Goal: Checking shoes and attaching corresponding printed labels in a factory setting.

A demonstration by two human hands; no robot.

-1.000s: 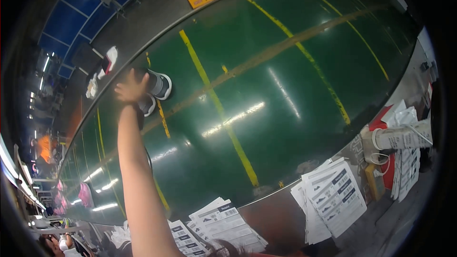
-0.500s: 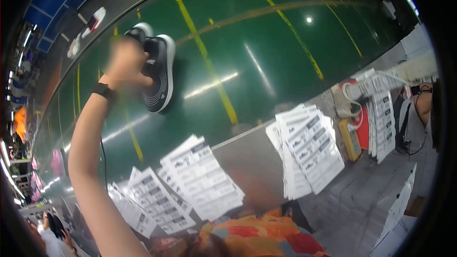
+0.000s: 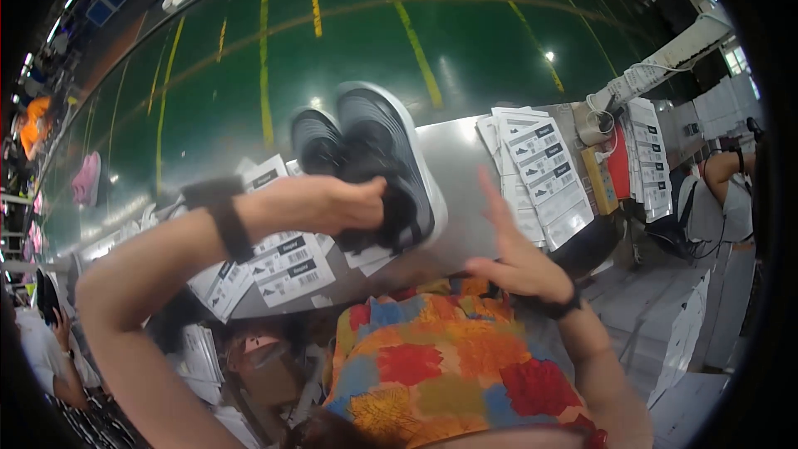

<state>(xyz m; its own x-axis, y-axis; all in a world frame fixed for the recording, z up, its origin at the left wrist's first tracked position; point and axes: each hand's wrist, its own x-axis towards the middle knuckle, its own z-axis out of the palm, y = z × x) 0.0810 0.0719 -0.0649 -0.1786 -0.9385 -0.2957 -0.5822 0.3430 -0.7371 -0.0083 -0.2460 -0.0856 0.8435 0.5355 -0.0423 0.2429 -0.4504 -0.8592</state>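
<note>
A pair of dark grey and black sneakers with white soles is close in front of me, over the metal edge strip. My left hand (image 3: 337, 204), a dark band on its wrist, has its fingers curled at the collar of the larger-looking sneaker (image 3: 374, 129). Beside it on the left, the other sneaker (image 3: 316, 137) is partly hidden by the first and slightly blurred. To the right of the pair, my right hand (image 3: 524, 262) is empty, its fingers stretched out and thumb apart. It hovers near a stack of label sheets (image 3: 544, 170) without visibly holding any.
More label sheets (image 3: 291, 270) lie under my left forearm. A green conveyor belt (image 3: 341, 50) with yellow lines runs beyond the metal strip (image 3: 461, 158). At right are a yellow box (image 3: 598, 179) and hanging labels (image 3: 648, 158). A pink shoe (image 3: 86, 179) rests far left; a person sits at right.
My left hand has brought the sneakers from the belt toward me, to the metal strip. My right hand has come into view, open.
</note>
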